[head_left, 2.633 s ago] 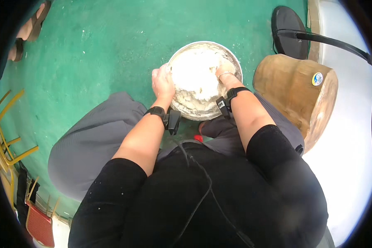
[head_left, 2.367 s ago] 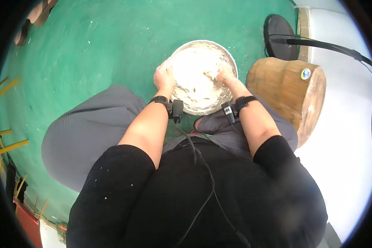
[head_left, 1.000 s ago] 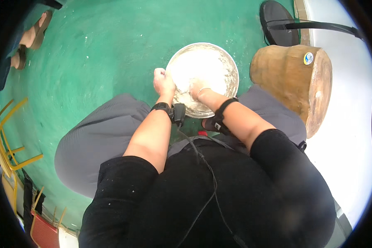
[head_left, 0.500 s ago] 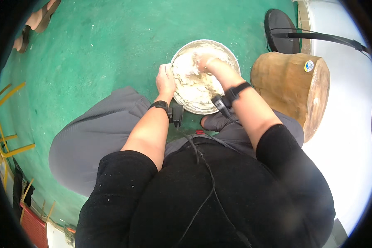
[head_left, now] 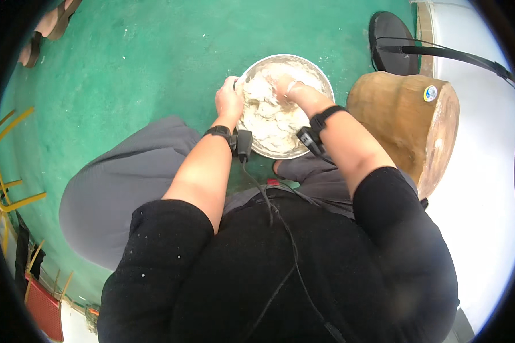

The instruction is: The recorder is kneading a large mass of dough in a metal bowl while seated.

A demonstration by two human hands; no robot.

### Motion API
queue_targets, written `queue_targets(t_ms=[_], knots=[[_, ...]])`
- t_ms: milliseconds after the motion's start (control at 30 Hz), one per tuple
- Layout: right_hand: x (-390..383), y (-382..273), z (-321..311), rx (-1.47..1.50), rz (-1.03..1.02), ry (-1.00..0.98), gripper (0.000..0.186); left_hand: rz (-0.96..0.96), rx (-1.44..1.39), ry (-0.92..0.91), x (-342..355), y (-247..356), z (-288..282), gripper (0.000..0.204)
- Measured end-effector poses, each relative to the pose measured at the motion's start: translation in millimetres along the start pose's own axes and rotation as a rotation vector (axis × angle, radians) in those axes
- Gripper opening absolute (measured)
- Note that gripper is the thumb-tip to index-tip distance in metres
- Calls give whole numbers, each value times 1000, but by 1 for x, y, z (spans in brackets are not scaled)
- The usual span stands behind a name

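A round metal bowl [head_left: 277,156] stands on the floor in front of me, holding a pale, sticky, lumpy dough [head_left: 273,124] with drier flour toward its far side. At the bowl's left edge my left hand [head_left: 229,102] is closed on the rim, its fingers curled there. My right hand [head_left: 285,89] reaches in from the right and is sunk in the dough near the far middle. Its fingers are hidden by the dough and blurred. Each wrist wears a black strap with a small device on a cable.
A wooden log stump [head_left: 392,108] lies to the bowl's right, beside a white wall. Behind it stands a round black base [head_left: 392,40] with a curved arm. Yellow metal legs [head_left: 26,200] and a red seat [head_left: 44,308] are at left. Another person's feet [head_left: 48,26] show far left.
My right hand has shifted slightly within the dough, which has been pushed into a different shape. My left hand stays at the rim, its fingers slightly farther up the edge.
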State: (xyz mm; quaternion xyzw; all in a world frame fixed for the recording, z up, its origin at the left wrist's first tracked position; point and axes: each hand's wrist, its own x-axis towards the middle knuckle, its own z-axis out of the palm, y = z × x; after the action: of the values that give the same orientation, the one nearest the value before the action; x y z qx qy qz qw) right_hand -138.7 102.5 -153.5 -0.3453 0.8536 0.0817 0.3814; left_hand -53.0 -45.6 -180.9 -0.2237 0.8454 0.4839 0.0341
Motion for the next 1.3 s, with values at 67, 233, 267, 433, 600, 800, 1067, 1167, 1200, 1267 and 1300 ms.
queue_targets(t_ms=[67,233,267,433,600,800,1067,1167,1200,1267,1300], knots=[[-36,-1,4,-25,-83,4,51,-19,56,-61,4,6,0,22],[-127,-30,11,168,-146,142,49,48,95,-51,5,4,8,24],[-139,-37,13,177,-139,150,49,38,93,-38,5,2,9,25],[-149,-49,59,255,64,236,39,9,113,-44,7,12,12,27],[-143,-67,88,96,122,193,32,27,115,-28,6,11,10,27],[-103,-56,86,273,156,13,24,-18,69,-22,4,14,15,25],[-50,-43,76,340,301,156,21,53,134,-16,2,11,10,23],[-30,-48,72,421,442,215,21,40,116,-32,3,14,-1,23],[-21,-40,77,413,451,223,21,50,106,-31,5,17,1,23],[-20,-6,93,243,414,46,20,92,94,-110,8,39,24,22],[-14,-23,90,242,376,47,20,72,112,-84,1,21,13,22]])
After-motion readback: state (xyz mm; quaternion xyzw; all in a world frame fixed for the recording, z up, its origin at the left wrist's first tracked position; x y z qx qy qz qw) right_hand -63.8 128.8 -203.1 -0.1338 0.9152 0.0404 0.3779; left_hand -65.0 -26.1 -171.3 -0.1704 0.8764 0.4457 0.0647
